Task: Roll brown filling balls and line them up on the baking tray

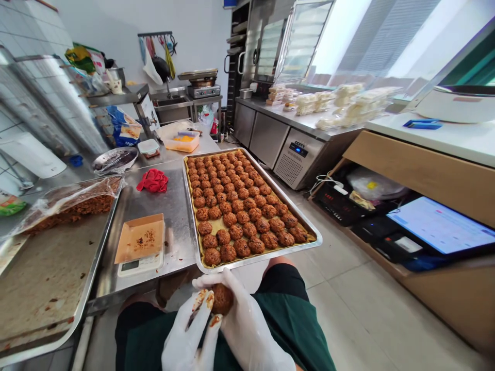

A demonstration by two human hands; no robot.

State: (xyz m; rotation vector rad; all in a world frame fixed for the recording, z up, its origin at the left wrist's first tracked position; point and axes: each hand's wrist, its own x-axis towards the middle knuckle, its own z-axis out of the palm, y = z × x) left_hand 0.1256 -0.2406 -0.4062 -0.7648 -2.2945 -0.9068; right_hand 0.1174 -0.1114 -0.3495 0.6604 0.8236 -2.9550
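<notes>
Both of my hands wear thin white gloves and meet over my lap, below the table edge. Between them sits a brown dough ball (223,299). My right hand (247,324) cups it from the right and underneath. My left hand (189,335) presses against it from the left, its fingertips smeared with dough. Just above them a metal baking tray (247,264) lined with paper juts over the steel table's edge, filled with several rows of the same brown balls (232,201).
A small scale (139,246) with an orange paper sheet sits left of the tray. A big tray (46,278) with bagged brown mix (73,203) lies far left. A red cloth (153,180), metal bowl (115,159) and containers stand behind. At right is a counter with a screen (441,226).
</notes>
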